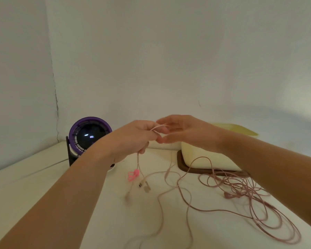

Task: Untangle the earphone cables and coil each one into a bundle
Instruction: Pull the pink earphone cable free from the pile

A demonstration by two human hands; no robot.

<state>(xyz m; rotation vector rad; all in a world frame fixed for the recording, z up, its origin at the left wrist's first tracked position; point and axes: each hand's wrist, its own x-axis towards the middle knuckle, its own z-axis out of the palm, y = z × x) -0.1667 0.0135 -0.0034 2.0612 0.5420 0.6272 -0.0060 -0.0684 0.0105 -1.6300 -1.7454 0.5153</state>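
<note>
Risk as I judge it: left hand [133, 139] pinching pale cable [137, 159], right hand [176, 132] open-fingered beside it; hasty pulling could tighten loose loops [250, 203].

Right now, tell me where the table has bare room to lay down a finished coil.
Free: the near-left tabletop, in front of the purple fan and left of the left hand. Crowded: the right side, under the loose pink cable tangle spreading from the cream box; the earbuds and pink clip dangle over the centre.
</note>
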